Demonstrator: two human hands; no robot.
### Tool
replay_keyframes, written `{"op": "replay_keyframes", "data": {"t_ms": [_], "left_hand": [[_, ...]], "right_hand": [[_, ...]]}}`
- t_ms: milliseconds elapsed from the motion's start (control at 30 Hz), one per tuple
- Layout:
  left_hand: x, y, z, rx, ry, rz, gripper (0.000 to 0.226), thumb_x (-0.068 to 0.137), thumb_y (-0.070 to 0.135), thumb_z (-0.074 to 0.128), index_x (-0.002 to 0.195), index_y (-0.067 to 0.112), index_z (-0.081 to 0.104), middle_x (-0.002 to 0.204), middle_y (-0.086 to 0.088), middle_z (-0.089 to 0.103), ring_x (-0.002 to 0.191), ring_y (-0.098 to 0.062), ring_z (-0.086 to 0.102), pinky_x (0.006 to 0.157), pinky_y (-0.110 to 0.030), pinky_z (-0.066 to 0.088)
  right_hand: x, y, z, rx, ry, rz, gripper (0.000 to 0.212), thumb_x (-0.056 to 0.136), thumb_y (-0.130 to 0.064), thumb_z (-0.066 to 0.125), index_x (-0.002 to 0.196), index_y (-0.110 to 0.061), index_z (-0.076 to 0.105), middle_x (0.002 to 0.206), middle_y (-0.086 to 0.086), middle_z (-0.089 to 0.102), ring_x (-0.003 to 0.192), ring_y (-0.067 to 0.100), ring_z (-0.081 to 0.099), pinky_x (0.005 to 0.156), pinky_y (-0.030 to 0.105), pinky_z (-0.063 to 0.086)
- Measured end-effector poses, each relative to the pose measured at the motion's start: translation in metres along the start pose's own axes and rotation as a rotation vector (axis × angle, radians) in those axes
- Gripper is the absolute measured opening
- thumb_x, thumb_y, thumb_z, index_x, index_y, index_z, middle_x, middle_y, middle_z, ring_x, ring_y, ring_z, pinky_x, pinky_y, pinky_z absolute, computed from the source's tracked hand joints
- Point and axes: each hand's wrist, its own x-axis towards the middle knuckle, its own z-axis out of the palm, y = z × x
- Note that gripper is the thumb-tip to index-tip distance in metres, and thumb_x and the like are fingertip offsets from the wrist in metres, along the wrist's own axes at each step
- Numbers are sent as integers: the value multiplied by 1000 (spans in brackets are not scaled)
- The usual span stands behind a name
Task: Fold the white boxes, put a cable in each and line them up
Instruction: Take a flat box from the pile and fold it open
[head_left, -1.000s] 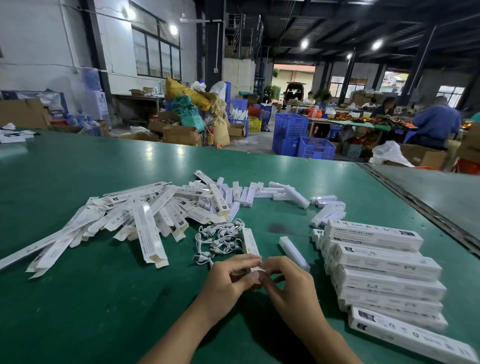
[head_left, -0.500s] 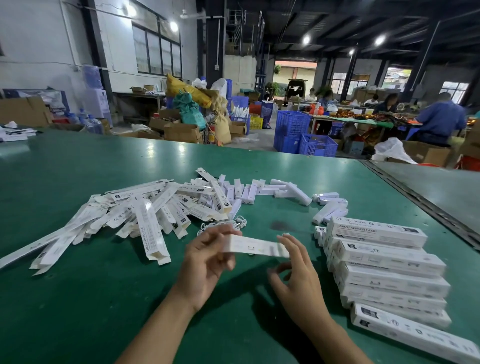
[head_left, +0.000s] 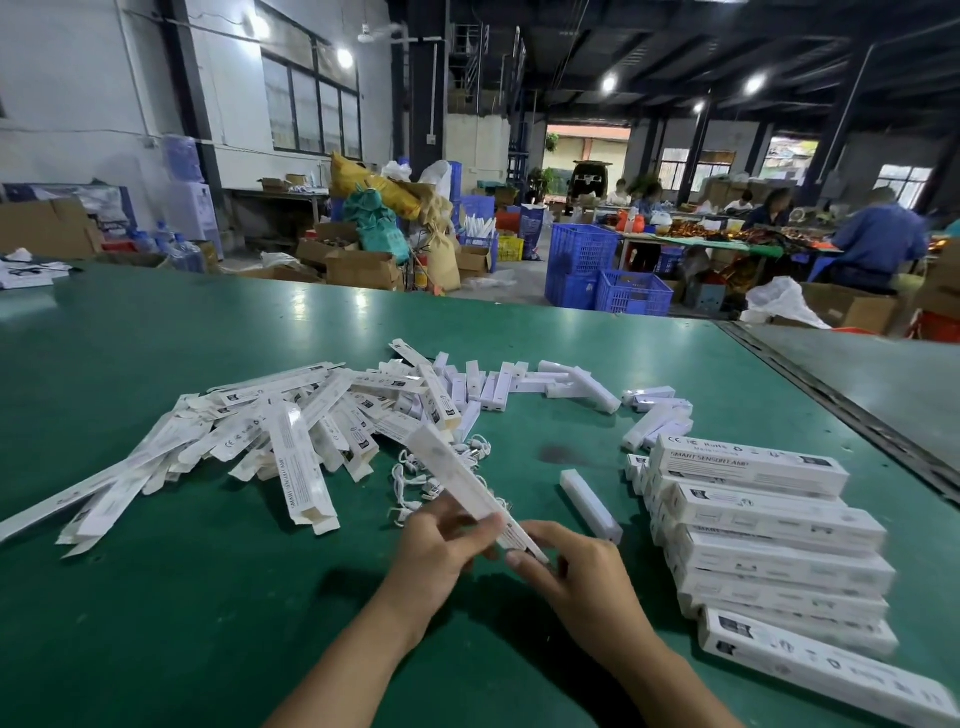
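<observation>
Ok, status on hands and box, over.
Left grip, right grip both hold one white box, tilted above the green table. Cable pile just beyond. Nothing blocking.

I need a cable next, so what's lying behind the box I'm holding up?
A tangle of white cables lies on the green table behind the held box. The box and the left hand cover its near part, so the cable count cannot be told.

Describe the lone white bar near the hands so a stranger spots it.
On the green table, look just left of the row of printed boxes. One plain white bar lies there alone on bare green, touching nothing, unlike the bars clustered farther back.
</observation>
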Motion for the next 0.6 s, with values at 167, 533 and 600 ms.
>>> {"op": "replay_keyframes", "data": {"t_ms": [167, 533, 600], "left_hand": [[5, -2, -2, 32, 177, 41, 5, 86, 11, 74, 88, 6, 74, 72, -1, 74, 63, -8, 66, 61, -14, 49], [17, -9, -15, -158, 367, -33, 7, 89, 21, 72, 91, 15, 70, 78, 4, 76, 71, -12, 72, 66, -29, 48], [19, -8, -17, -214, 375, -31, 5, 91, 19, 70, 94, 15, 68, 78, 3, 75, 71, -12, 72, 67, -30, 49]], "right_hand": [[4, 9, -2, -326, 32, 8, 49, 93, -64, 38, 112, -32, 70, 121, -20, 59, 120, 5, 48, 95, 29, 43], [9, 14, -5, -519, 10, 379, 34, 98, -37, 49, 131, -31, 51, 131, -5, 60, 117, 24, 53, 89, 34, 45], [9, 11, -6, -483, 95, 350, 28, 95, -21, 54, 122, -29, 59, 119, -3, 67, 102, 25, 60, 76, 33, 48]]}}
